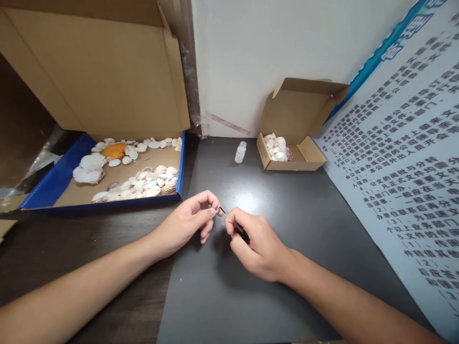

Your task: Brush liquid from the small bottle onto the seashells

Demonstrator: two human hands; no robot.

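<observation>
My left hand [191, 220] pinches a tiny shell-like piece [217, 208] between thumb and forefinger above the dark grey mat [272, 200]. My right hand [255, 243] is closed around a thin dark tool [223, 210] whose tip touches that piece. Both hands meet at the middle of the mat. A small clear glass vial [240, 152] stands upright behind them. A small open cardboard box [292, 148] holding pale shells sits to the vial's right.
A large open cardboard box [103, 71] at the back left has a blue-edged tray [57, 179] with several white shells and one orange shell [114, 150]. A printed poster [405, 167] leans on the right. White wall behind.
</observation>
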